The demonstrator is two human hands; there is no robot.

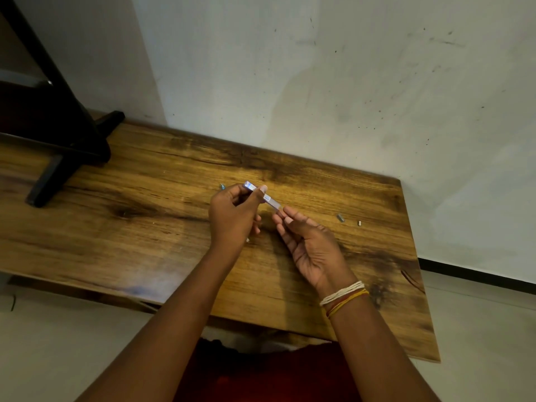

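A slim clear tube (271, 200) is held over the middle of the wooden table (145, 227), slanted from about ten o'clock down to four o'clock. Its upper end is grasped by the left hand (232, 216): the fingers are curled round it and the thumb is laid along its top. Its lower end is pinched between the thumb and fingertips of the right hand (310, 245), whose palm is turned upward. The tube is kept clear of the tabletop; whether anything is inside it cannot be told.

At about three o'clock from the tube, well apart from the hands, a small metal piece (340, 217) is seen lying on the wood, and a second small piece (359, 223) lies just beside it, farther toward three o'clock. A tiny teal bit (222, 186) is seen at nine o'clock from the tube's upper end, close to the left hand's knuckles.

Thread bracelets (343, 297) in white, red and yellow are worn on the right wrist. A black stand (69, 140) is planted on the table at ten o'clock. A marked pale wall (319, 82) is met by the table's far edge at twelve o'clock.
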